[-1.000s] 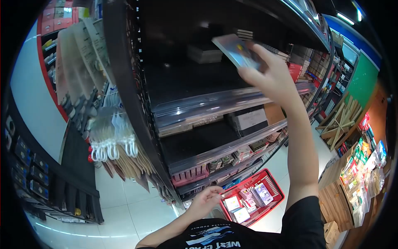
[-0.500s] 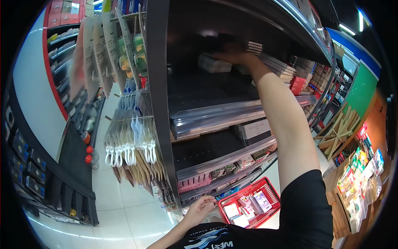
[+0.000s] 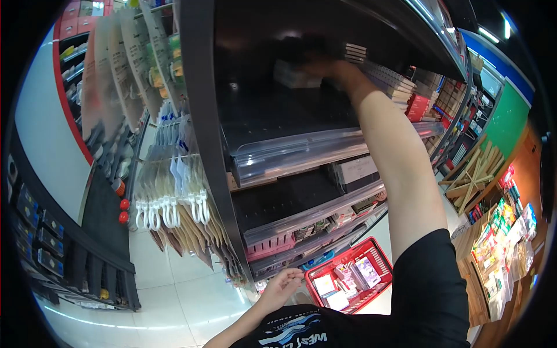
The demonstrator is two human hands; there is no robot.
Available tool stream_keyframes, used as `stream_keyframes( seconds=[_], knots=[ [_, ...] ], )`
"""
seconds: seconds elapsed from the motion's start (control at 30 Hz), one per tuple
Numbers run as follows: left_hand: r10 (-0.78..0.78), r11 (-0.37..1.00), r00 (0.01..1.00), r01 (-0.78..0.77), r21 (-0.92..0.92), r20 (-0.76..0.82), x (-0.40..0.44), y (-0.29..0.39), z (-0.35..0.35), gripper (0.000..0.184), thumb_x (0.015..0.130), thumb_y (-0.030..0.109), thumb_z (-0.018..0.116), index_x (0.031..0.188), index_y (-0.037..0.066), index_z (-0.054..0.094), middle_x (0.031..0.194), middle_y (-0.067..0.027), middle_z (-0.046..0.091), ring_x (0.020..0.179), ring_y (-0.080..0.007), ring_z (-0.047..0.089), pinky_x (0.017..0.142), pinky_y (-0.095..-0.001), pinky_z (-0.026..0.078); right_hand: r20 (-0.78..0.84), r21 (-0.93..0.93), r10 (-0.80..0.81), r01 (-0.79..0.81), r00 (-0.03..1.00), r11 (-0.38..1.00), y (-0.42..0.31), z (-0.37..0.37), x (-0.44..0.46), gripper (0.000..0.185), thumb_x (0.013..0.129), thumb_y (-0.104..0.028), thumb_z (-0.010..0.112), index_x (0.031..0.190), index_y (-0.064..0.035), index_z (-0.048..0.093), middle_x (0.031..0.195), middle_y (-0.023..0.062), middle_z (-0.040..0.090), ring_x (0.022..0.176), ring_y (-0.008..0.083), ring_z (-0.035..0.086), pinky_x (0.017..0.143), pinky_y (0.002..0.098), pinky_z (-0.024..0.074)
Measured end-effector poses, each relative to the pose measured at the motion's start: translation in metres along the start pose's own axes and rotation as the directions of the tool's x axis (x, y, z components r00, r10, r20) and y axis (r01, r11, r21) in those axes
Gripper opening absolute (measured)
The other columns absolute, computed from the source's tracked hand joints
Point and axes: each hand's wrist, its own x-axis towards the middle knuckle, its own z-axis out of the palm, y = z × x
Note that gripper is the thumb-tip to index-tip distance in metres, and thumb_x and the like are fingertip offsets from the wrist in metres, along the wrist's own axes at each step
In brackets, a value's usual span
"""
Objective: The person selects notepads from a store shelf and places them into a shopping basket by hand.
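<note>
My right arm reaches deep into the dark upper shelf [image 3: 264, 113]. At its end, my right hand [image 3: 332, 68] is blurred and in shadow beside a stack of pale boxes [image 3: 296, 76]; whether it touches them or grips one is unclear. Low down, my left hand [image 3: 281, 284] hovers with loosely bent fingers, holding nothing, at the left side of a red shopping basket [image 3: 371, 248]. Inside that basket lie several small boxes, among them a purple-and-white box [image 3: 368, 271] and a white box [image 3: 335, 300].
White boxes [image 3: 394, 81] and a red box [image 3: 416, 108] stand farther right on the shelf. A clear plastic lip [image 3: 290, 148] runs along its front. Hanging packets with white hooks [image 3: 168, 211] flank the shelf's left post. Bagged goods [image 3: 499, 249] stand at right.
The view has shifted slightly, so the shelf post and hanging packets sit farther left. My right hand stays by the pale stack, and my left hand remains near the basket.
</note>
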Motion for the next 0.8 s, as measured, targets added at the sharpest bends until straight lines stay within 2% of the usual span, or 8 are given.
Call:
stream_keyframes(
  seconds=[0.07,0.13,0.3,0.47,0.53,0.57,0.7,0.8],
  knots=[
    [-0.009,1.0,1.0,0.01,0.011,-0.005,0.0,0.0,0.002,0.033,0.098,0.016,0.054,0.127,0.001,0.048,0.12,-0.0081,0.059,0.098,-0.0127,0.059,0.084,-0.0259,0.047,-0.081,-0.027,-0.064,0.062,0.995,0.998,-0.015,-0.01,-0.016,0.053,0.089,-0.046,0.057,0.124,-0.0073,0.06,0.127,0.017,0.059,0.117,0.0297,0.056,0.1,0.0363,0.0428],
    [-0.022,0.999,1.0,0.021,-0.027,-0.015,0.0,-0.001,0.005,0.032,0.098,0.017,0.054,0.126,0.002,0.049,0.118,-0.0068,0.059,0.097,-0.012,0.059,0.084,-0.0263,0.047,-0.41,0.042,-0.021,0.042,0.912,0.998,-0.048,-0.032,-0.054,0.049,0.091,-0.044,0.058,0.121,-0.0055,0.063,0.121,0.0162,0.064,0.112,0.0307,0.059,0.098,0.0369,0.0448],
    [-0.076,0.997,0.997,0.076,0.026,0.0,0.002,-0.007,0.012,0.028,0.098,0.015,0.053,0.123,0.003,0.05,0.116,-0.0052,0.059,0.101,-0.0114,0.056,0.088,-0.027,0.045,-0.547,0.56,0.045,0.325,0.836,0.762,-0.1,-0.058,-0.185,0.029,0.092,-0.021,0.058,0.109,0.0013,0.066,0.097,0.0135,0.07,0.087,0.0208,0.067,0.081,0.0302,0.0509],
    [-0.189,0.978,0.982,0.19,0.089,-0.012,0.009,-0.018,0.023,0.029,0.096,0.011,0.055,0.123,0.001,0.052,0.115,-0.004,0.059,0.1,-0.0114,0.056,0.089,-0.0265,0.044,-0.388,0.713,0.073,0.249,0.919,0.655,-0.086,0.01,-0.33,0.015,0.09,-0.011,0.061,0.092,0.0014,0.07,0.081,0.0069,0.071,0.068,0.0111,0.065,0.062,0.0231,0.0495],
    [-0.247,0.962,0.969,0.249,0.115,-0.027,0.012,-0.017,0.032,0.03,0.095,0.009,0.055,0.123,0.001,0.052,0.116,-0.0044,0.059,0.097,-0.0111,0.057,0.087,-0.0262,0.045,-0.104,0.868,0.264,-0.042,0.959,0.495,-0.067,0.052,-0.377,0.019,0.09,-0.013,0.061,0.099,0.0019,0.069,0.087,0.0085,0.071,0.072,0.0101,0.065,0.065,0.0248,0.0506],
    [-0.275,0.952,0.961,0.277,0.129,-0.03,0.014,-0.021,0.034,0.029,0.095,0.008,0.055,0.123,0.001,0.052,0.116,-0.0047,0.059,0.096,-0.01,0.057,0.086,-0.0253,0.045,0.048,0.919,0.387,-0.192,0.921,0.343,-0.059,0.083,-0.401,0.02,0.091,-0.013,0.061,0.102,0.0019,0.069,0.089,0.0097,0.071,0.074,0.0104,0.065,0.067,0.0254,0.0509],
    [-0.378,0.902,0.926,0.37,0.224,-0.003,0.019,-0.042,0.043,0.02,0.095,0.008,0.054,0.114,0.002,0.053,0.118,-0.0094,0.06,0.096,-0.0137,0.06,0.08,-0.027,0.047,0.307,0.767,0.601,-0.566,0.738,0.303,-0.014,0.226,-0.504,0.026,0.095,-0.018,0.057,0.109,0.0027,0.065,0.093,0.0099,0.07,0.089,0.0125,0.064,0.079,0.0277,0.0502],
    [-0.42,0.881,0.908,0.406,0.244,0.003,0.022,-0.07,0.044,0.015,0.095,0.007,0.055,0.109,0.003,0.054,0.117,-0.0097,0.06,0.095,-0.0135,0.06,0.08,-0.0269,0.048,0.518,0.593,0.671,-0.788,0.532,0.166,-0.003,0.333,-0.582,0.028,0.089,-0.022,0.058,0.105,-0.0009,0.067,0.094,0.017,0.069,0.088,0.0271,0.067,0.081,0.035,0.0509]
  ],
)
